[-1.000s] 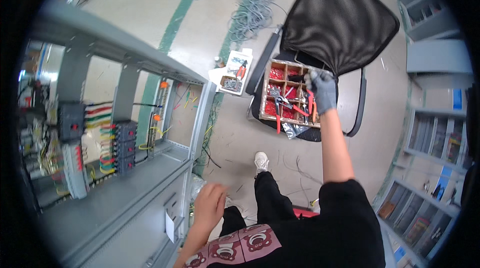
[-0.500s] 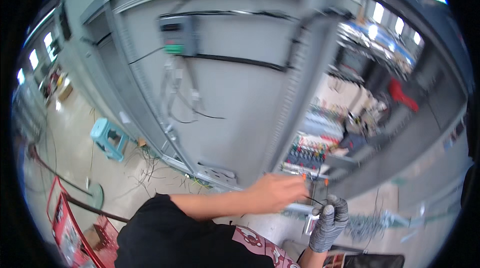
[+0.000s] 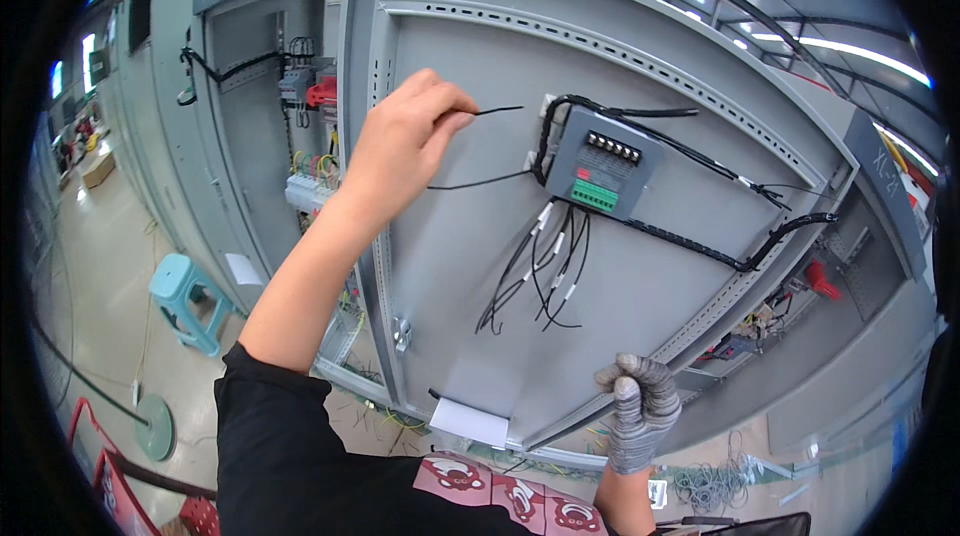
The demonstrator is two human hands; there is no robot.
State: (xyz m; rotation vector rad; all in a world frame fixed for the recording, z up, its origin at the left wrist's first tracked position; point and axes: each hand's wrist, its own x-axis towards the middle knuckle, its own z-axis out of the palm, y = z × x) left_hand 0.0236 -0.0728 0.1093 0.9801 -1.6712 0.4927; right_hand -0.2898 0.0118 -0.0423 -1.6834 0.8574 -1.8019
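Fingers of the bare left hand point(image 3: 405, 141), upper centre, now pinch a thin black wire point(image 3: 480, 179) against the open cabinet door point(image 3: 640, 276). Half a second ago this hand worked low. Gloved right hand point(image 3: 640, 411) grips the door's lower edge, so wiring has started.

A white rectangular paper label point(image 3: 470, 422) is stuck near the lower edge of the grey cabinet door point(image 3: 480, 236). A second pale paper sheet point(image 3: 244, 268) hangs low on the open cabinet to the left. The grey module point(image 3: 603, 174) on the door carries a small red label above its green terminal strip.
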